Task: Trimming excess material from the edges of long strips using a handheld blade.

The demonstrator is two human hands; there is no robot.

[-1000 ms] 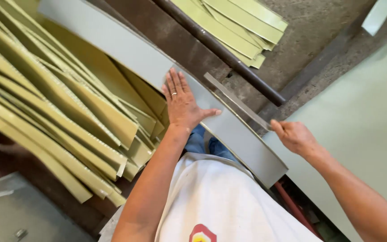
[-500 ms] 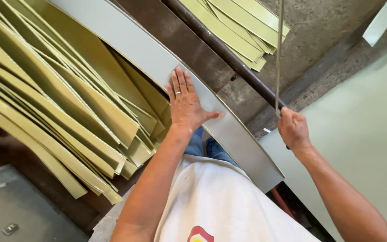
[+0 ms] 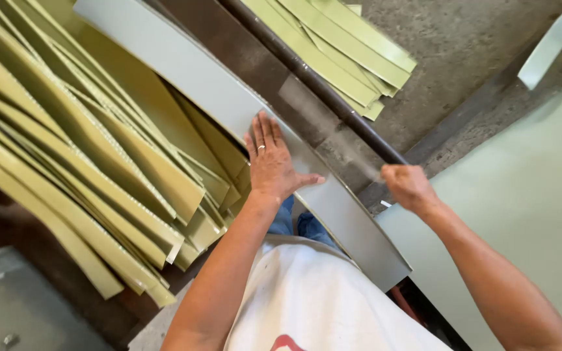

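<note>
My left hand (image 3: 271, 162) lies flat, fingers spread, on a long pale grey-green sheet strip (image 3: 196, 84) that runs diagonally across a dark workbench (image 3: 255, 52). A ring shows on one finger. My right hand (image 3: 411, 187) is a blurred, closed fist at the near end of a dark round bar (image 3: 307, 71), right of the strip's near end. Nothing can be made out inside the fist.
A fanned heap of yellow-green strips (image 3: 66, 143) fills the left. A smaller stack of such strips (image 3: 339, 52) lies beyond the bar on concrete floor. A large pale green sheet (image 3: 528, 195) is at right, a grey metal box (image 3: 8, 305) at bottom left.
My right hand held a thin narrow strip and swung it upright; that strip no longer shows, and the hand has closed by the bar's end. My left hand stayed pressed on the sheet strip.
</note>
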